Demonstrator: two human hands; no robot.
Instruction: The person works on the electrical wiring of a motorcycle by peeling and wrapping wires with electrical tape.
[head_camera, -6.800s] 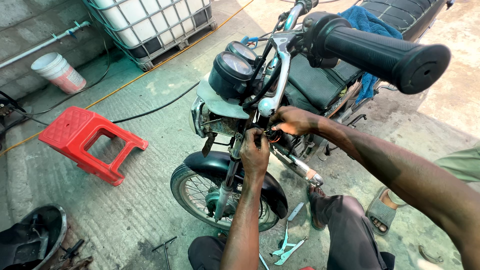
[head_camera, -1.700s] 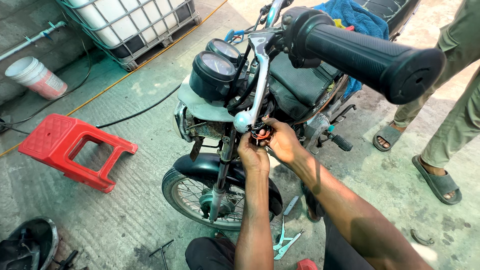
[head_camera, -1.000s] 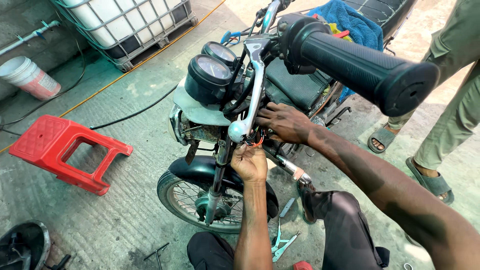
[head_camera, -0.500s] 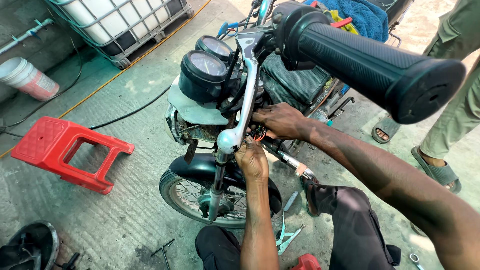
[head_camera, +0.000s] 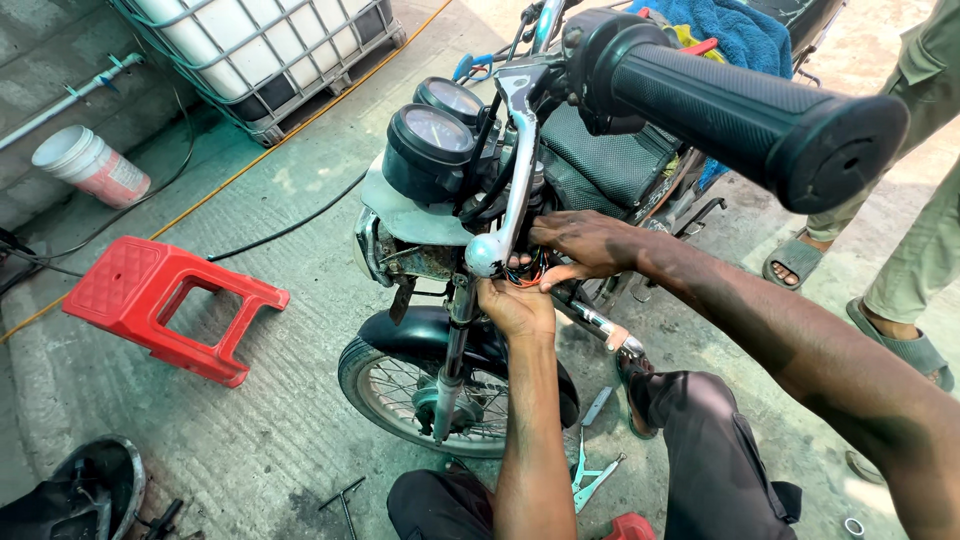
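Sunlit concrete floor, red stool

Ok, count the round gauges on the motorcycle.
2. One gauge sits nearer the camera above the headlight bracket; the second gauge is just behind it, partly hidden by the brake lever. No others show.

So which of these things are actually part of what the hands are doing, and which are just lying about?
In use:
left hand
right hand
bundle of coloured wires
motorcycle

Lying about:
red stool
white bucket
caged white tank
pliers
blue cloth
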